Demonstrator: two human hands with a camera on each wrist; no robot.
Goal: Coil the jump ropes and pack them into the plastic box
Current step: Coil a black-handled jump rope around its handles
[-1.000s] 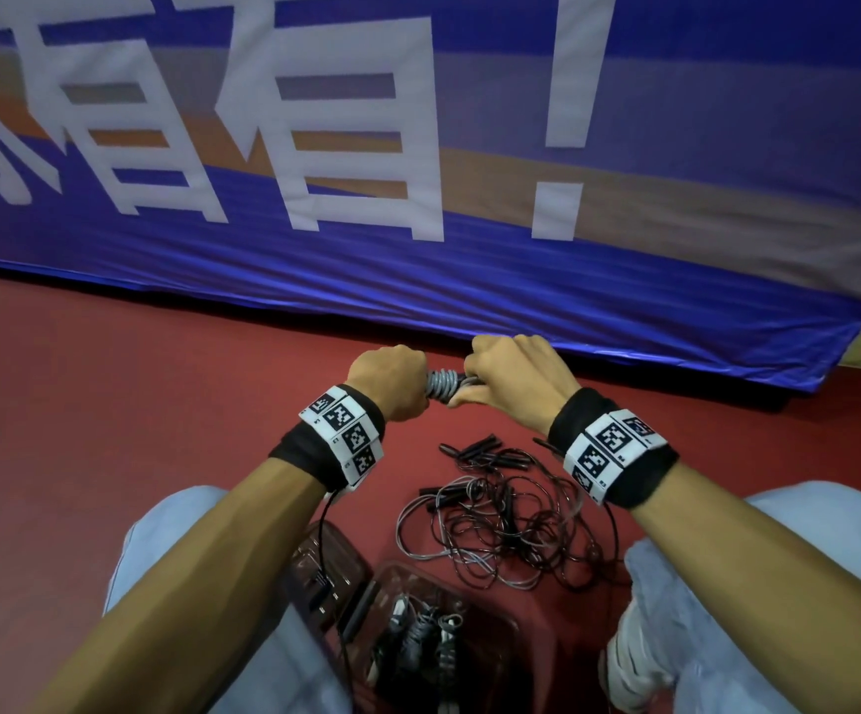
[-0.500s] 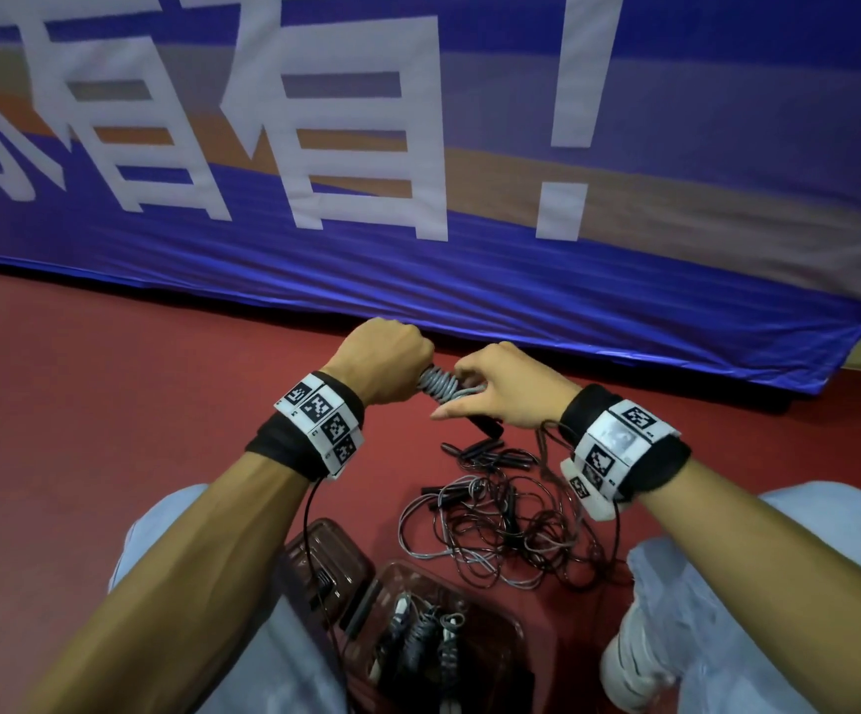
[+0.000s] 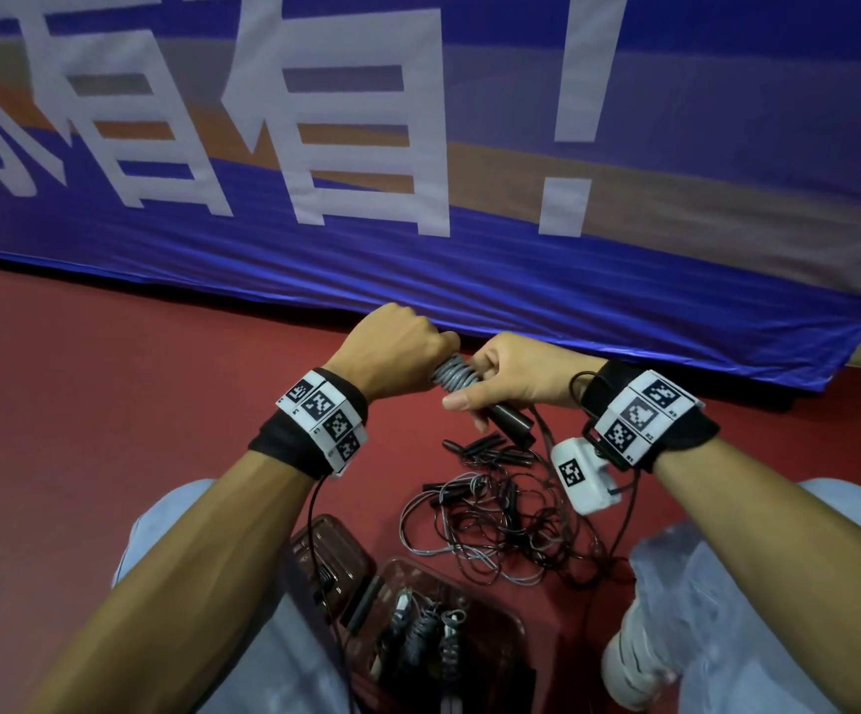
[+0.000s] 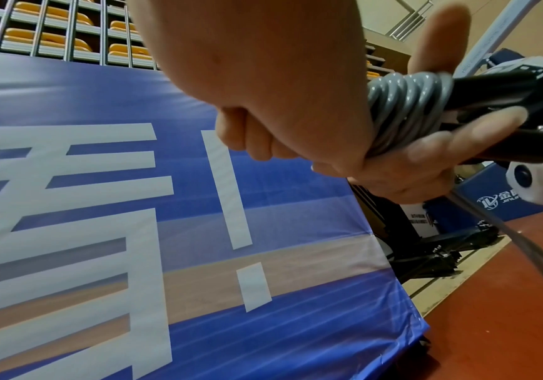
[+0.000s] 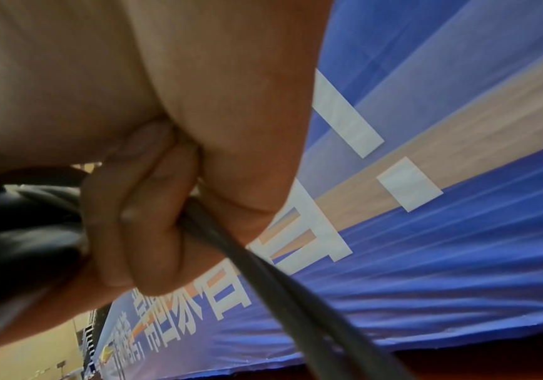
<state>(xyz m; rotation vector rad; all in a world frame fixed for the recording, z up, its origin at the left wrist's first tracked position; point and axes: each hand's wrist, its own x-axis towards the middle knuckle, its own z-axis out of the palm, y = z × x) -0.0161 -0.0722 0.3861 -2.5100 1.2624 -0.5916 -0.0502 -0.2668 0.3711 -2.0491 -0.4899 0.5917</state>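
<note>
At the centre of the head view, the person's left hand (image 3: 392, 353) is clenched in a fist around one end of a grey plastic-coated jump rope wound into tight coils (image 3: 453, 372), and the right hand (image 3: 515, 376) grasps the other end, its fingers (image 5: 140, 205) curled around the black cylindrical handles (image 3: 510, 422) with the thumb laid along them. The left wrist view shows the grey turns wrapped closely side by side around the black handles (image 4: 504, 92), both hands touching the bundle. In the right wrist view a free length of dark rope (image 5: 263, 270) runs out from under the curled fingers toward the lower right of the frame. Below the hands, at lower centre of the head view, a loose tangle of thin jump ropes with black handles (image 3: 500, 528) lies on the red floor (image 3: 109, 404). At the bottom centre, between the person's knees, stands a translucent brown plastic box (image 3: 500, 626) holding several coiled ropes (image 3: 420, 636); a matching brown lid (image 3: 335, 553) lies just to its left. A blue fabric banner with large white characters (image 3: 469, 121) fills the upper half of the frame. Both wrists carry black bands with printed black-and-white marker tags (image 3: 328, 414).
</note>
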